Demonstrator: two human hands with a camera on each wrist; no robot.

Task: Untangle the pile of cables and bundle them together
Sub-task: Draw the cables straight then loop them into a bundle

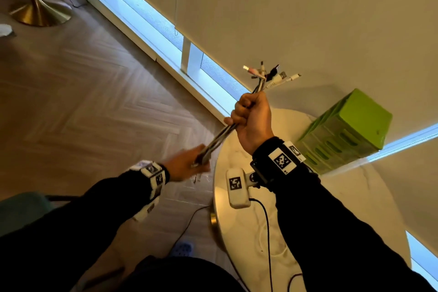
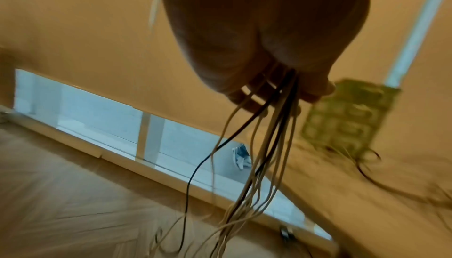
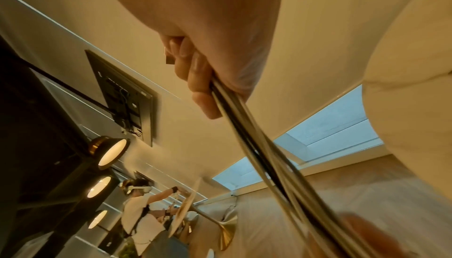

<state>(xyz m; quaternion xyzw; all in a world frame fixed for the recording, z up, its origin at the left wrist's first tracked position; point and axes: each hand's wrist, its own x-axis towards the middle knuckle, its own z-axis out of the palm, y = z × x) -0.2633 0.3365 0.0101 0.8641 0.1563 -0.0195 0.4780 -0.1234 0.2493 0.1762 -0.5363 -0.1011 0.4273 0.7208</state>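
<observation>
My right hand (image 1: 251, 115) is raised in a fist that grips the bundle of cables (image 1: 221, 136) near one end. Several white and black connector plugs (image 1: 270, 74) fan out above the fist. The cables run taut down and left to my left hand (image 1: 187, 164), which is blurred and holds them lower down. In the left wrist view the cables (image 2: 265, 156) pass between the curled fingers (image 2: 247, 97) and hang loose towards the floor. In the right wrist view my fingers (image 3: 195, 80) wrap round the cables (image 3: 259, 150).
A round white marble table (image 1: 355, 208) is below my right arm, with a green crate (image 1: 350, 130) at its far edge and a thin white cable (image 1: 272, 246) lying on it. A gold floor-lamp base (image 1: 40, 13) stands far left. Another person (image 3: 139, 215) works in the background.
</observation>
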